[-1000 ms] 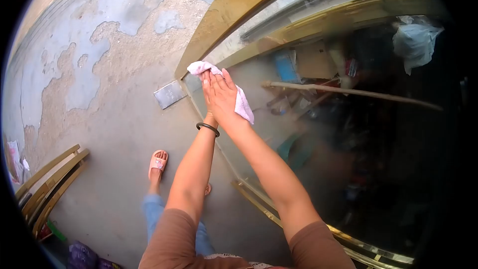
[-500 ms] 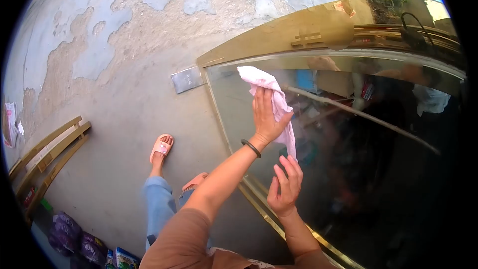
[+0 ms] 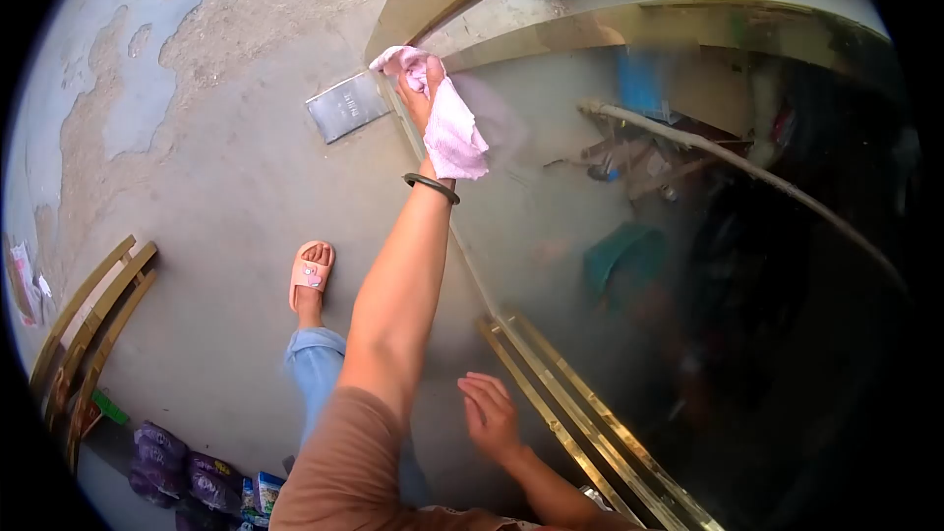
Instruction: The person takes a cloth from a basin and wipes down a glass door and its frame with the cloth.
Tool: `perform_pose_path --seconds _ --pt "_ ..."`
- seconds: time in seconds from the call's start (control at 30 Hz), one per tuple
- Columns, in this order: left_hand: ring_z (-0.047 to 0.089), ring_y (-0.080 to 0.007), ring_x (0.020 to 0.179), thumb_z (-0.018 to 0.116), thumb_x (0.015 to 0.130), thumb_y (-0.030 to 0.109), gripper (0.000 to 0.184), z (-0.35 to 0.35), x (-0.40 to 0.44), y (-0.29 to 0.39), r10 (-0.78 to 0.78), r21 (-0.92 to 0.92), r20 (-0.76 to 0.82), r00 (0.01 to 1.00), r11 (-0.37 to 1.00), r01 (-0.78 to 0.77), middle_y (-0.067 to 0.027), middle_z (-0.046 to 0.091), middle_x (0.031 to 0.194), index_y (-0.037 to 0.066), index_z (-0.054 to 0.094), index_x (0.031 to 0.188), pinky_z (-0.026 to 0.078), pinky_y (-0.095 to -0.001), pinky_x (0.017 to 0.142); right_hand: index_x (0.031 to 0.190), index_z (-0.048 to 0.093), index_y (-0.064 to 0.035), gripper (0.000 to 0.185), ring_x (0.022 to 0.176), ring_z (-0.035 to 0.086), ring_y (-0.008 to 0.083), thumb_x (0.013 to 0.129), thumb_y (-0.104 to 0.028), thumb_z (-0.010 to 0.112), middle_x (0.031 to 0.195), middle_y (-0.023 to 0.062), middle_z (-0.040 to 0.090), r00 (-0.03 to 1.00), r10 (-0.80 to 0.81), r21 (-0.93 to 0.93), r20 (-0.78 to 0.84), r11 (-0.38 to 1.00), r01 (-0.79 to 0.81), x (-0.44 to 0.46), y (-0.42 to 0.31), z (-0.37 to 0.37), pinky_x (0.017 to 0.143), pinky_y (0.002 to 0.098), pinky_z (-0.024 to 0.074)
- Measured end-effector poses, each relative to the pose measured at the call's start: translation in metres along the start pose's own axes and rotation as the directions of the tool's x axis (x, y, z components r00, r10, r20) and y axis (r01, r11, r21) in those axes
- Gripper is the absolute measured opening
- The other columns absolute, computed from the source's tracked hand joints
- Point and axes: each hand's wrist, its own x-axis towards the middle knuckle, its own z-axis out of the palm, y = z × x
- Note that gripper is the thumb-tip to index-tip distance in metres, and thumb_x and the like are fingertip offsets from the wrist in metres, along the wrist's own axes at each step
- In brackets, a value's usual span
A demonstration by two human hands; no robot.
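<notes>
A pink cloth [image 3: 457, 133] is bunched in my left hand [image 3: 418, 106], which wears a dark bangle [image 3: 431, 187] on the wrist. That arm is stretched far forward, and the cloth lies at the corner of the glass door panel [image 3: 551, 206], where the glass meets its gold frame [image 3: 580, 34]. Part of the cloth hangs over the hand and hides some fingers. My right hand [image 3: 490, 418] is held low beside the gold door bars [image 3: 580, 413], its fingers loosely extended with nothing in them.
A grey metal plate [image 3: 347, 108] lies on the concrete floor by the door edge. Curved gold bars [image 3: 93, 324] stand at left, with purple packages [image 3: 162, 462] below. My sandalled foot [image 3: 312, 270] is on the floor. A stick [image 3: 728, 152] shows in the glass.
My left hand has moved with the cloth from the glass face forward and left to the door's corner. My right hand has dropped back, away from the glass.
</notes>
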Motion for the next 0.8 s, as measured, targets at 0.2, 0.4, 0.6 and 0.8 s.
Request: perform_pose_path --seconds 0.2,0.4,0.6,0.8 --pt "0.039 -0.0425 0.136 0.072 0.083 0.060 0.090 0.004 -0.173 0.049 0.346 0.090 0.205 0.915 0.925 -0.370 -0.0225 0.041 0.146 0.002 0.043 0.145 0.029 -0.0536 0.113 0.109 0.069 0.0011 0.023 0.107 0.066 0.0361 0.087 0.003 0.064 0.108 0.0170 0.070 0.997 0.067 0.000 -0.024 0.998 -0.067 -0.005 0.025 0.016 0.093 0.0433 0.0526" --pt "0.048 -0.0446 0.132 0.077 0.072 0.057 0.068 -0.003 -0.322 0.098 0.590 -0.139 0.638 0.495 0.721 -0.679 -0.0119 0.053 0.142 0.016 0.066 0.127 0.033 -0.0613 0.111 0.104 0.072 -0.0005 0.020 0.090 0.070 0.0358 0.086 0.002 0.066 0.091 0.0152 0.072 0.999 -0.031 -0.102 -0.035 0.994 0.027 -0.055 0.047 0.040 0.082 0.0429 0.0556" --pt "0.046 -0.0409 0.126 0.073 0.084 0.035 0.057 0.008 -0.184 0.104 0.627 0.027 0.382 0.678 0.726 -0.687 -0.0190 0.053 0.132 0.004 0.058 0.130 0.033 -0.0490 0.110 0.106 0.072 -0.0033 0.019 0.089 0.069 0.0338 0.087 -0.004 0.069 0.094 0.0151 0.072 0.978 -0.191 0.068 -0.086 0.978 0.197 -0.070 0.070 0.076 0.079 0.0429 0.0556" --pt "0.046 -0.0402 0.123 0.061 0.096 0.035 0.043 0.037 -0.118 0.140 0.733 -0.124 0.278 0.621 0.668 -0.733 -0.0224 0.052 0.133 0.003 0.059 0.124 0.033 -0.0500 0.108 0.104 0.074 -0.0049 0.017 0.079 0.069 0.0304 0.088 -0.005 0.069 0.085 0.0106 0.072 0.942 -0.261 0.048 -0.211 0.960 0.276 -0.091 0.156 0.156 0.070 0.0391 0.0557"
